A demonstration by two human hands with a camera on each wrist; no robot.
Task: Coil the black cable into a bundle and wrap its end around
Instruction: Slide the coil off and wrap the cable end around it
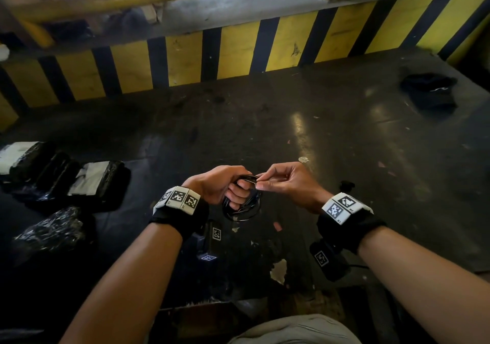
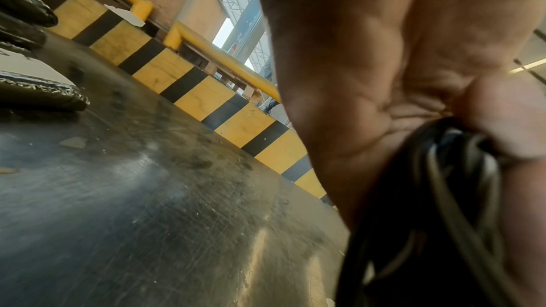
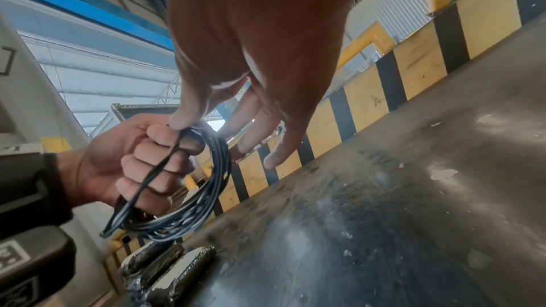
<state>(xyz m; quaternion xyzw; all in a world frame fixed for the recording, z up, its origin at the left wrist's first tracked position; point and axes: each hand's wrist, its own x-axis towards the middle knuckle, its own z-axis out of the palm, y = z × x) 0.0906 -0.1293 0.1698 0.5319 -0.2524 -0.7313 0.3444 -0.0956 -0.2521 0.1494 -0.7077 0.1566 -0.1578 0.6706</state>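
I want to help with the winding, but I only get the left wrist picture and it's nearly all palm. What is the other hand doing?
Observer: The right hand pinches the black cable at the top of the coil with thumb and forefinger; its other fingers are spread out.
Operator: Is the cable in loops yet?
Observer: Yes. In the right wrist view several loops hang as one round bundle from the left hand, which grips one side in a fist.
Operator: Is it lying on the table?
Observer: No. In the head view both hands hold it up above the dark table.
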